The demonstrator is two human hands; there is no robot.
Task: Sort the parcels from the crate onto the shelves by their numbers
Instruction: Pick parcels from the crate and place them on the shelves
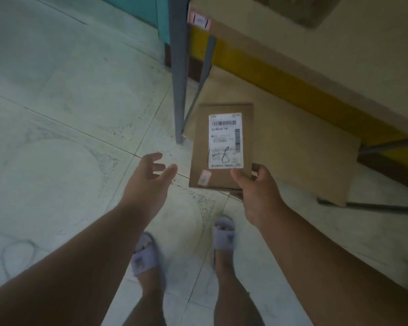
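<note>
My right hand (257, 191) grips the near edge of a small flat brown cardboard parcel (200, 147), thumb on top. Its white shipping label (225, 140) faces up and carries a barcode and a handwritten mark that reads like 1 8. My left hand (151, 177) hovers just left of the parcel with fingers spread, touching nothing. The shelf unit stands ahead: a grey metal upright (178, 67) and a yellow shelf beam (280, 74). A pink tag (199, 20) with handwritten strokes sits on the beam at the top. No crate is in view.
A cardboard sheet (304, 151) lies on the low shelf level under the parcel. Pale tiled floor (57, 114) spreads to the left and beneath me. My feet in grey slippers (146, 255) stand at the bottom. A teal wall panel (139, 8) is at the far top.
</note>
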